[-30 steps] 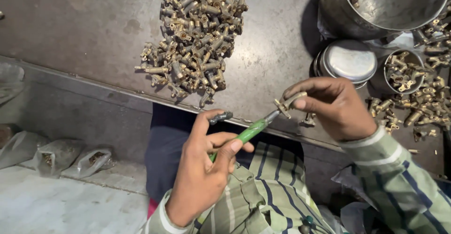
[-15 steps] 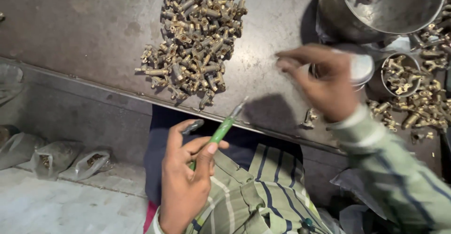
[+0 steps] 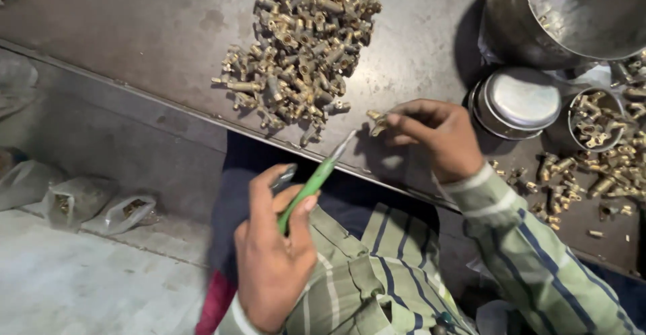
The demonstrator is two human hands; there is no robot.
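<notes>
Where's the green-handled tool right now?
In the head view, the green-handled tool is in the left hand, low centre, its tip pointing up toward the brass fitting held in the right hand.

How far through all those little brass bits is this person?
Hard to say exactly. A big pile of brass fittings lies on the table, apparently worked. In hand: the right hand holds one fitting, and the left hand a green-handled tool. A scatter and a small cup of fittings lie at right.

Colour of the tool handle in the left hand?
Green handle, in the left hand; head view.
</notes>
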